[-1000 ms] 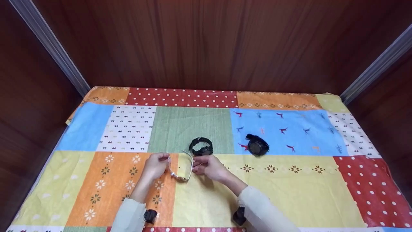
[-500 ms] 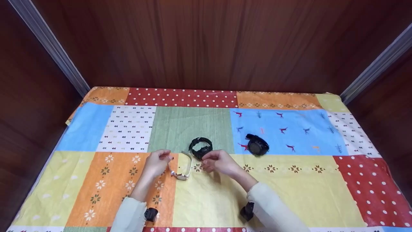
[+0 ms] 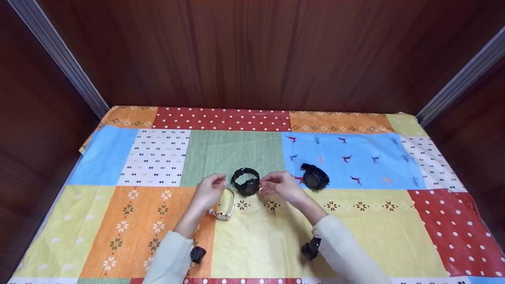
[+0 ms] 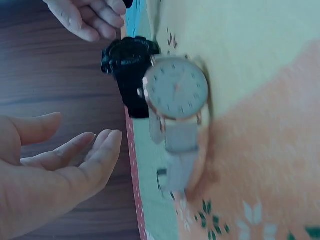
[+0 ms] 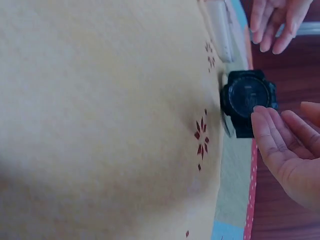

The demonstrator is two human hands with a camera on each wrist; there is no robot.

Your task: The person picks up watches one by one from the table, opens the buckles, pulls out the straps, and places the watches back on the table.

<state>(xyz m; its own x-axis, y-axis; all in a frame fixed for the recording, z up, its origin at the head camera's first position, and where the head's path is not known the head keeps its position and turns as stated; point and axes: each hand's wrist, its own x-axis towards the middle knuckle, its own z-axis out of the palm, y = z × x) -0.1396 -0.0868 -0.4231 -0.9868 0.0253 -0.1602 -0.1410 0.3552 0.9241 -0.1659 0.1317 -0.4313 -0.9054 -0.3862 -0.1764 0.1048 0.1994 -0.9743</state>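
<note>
A wristwatch with a white strap and pale round dial (image 4: 177, 89) stands on its side on the cloth, its strap looped (image 3: 232, 201). Just beyond it sits a black sports watch (image 3: 248, 187), strap also in a loop, dial towards me. My left hand (image 3: 209, 192) is over the far end of the white strap, fingers loosely bent and holding nothing; in the left wrist view, a gap separates this hand (image 4: 65, 185) from both watches. At the black watch's right side is my right hand (image 3: 282, 187). Its relaxed fingertips (image 5: 262, 117) overlap the watch case in the right wrist view.
Another black watch (image 3: 315, 178) lies to the right on the blue patch. A patchwork cloth (image 3: 355, 244) covers the table, with a dark wood-grain panel (image 3: 252, 55) behind and metal strips (image 3: 59, 55) at the corners. Both wrists carry small black devices (image 3: 198, 254).
My left hand has let go of the white watch's strap and moved right and away from me. My right hand has left the white watch and moved right, to the black watch's right side.
</note>
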